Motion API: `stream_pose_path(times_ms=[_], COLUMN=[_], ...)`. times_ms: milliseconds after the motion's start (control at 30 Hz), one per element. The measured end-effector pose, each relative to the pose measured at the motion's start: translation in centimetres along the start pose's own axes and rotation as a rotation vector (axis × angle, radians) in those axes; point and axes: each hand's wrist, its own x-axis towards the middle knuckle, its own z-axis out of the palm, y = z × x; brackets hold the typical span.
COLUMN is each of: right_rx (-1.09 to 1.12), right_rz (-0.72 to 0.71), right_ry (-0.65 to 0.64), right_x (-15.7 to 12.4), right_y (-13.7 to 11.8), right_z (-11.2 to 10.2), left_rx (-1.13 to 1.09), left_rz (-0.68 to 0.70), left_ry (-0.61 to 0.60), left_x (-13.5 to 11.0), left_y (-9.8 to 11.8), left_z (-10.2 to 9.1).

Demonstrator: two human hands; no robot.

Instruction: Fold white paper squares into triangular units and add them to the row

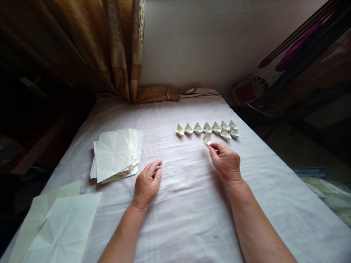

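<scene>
Between the thumb and fingers of my right hand is a small folded paper boat, held by its near end. Just beyond it, several matching paper boats stand in a row on the cloth, with a shorter second row at the right end. My left hand rests on the cloth, empty, its fingers slightly bent and apart from the thumb. Near it on the left lies a stack of creased white paper squares. Its underside and lower sheets are partly hidden.
Two larger creased sheets lie at the near left. A pale cloth with soft wrinkles covers the table. Behind hangs a gold curtain, next to a folded brown fringed cloth. A round bag is beyond the right edge.
</scene>
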Motion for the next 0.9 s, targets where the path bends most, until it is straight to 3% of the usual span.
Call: stream_pose_path(times_ms=[133, 267, 900], right_rx=[-0.126, -0.197, -0.351], right_rz=[0.025, 0.000, -0.084], right_ry=[0.035, 0.015, -0.018], right_x=[1.7, 3.1, 4.5], right_y=[3.0, 4.5, 6.0], right_z=[-0.4, 0.1, 1.3], left_rx=[-0.004, 0.017, -0.006], left_rz=[-0.009, -0.008, 0.018], left_ry=[-0.009, -0.017, -0.021], left_x=[0.0, 0.0, 0.0], left_y=[0.2, 0.2, 0.2], left_z=[0.0, 0.0, -0.1])
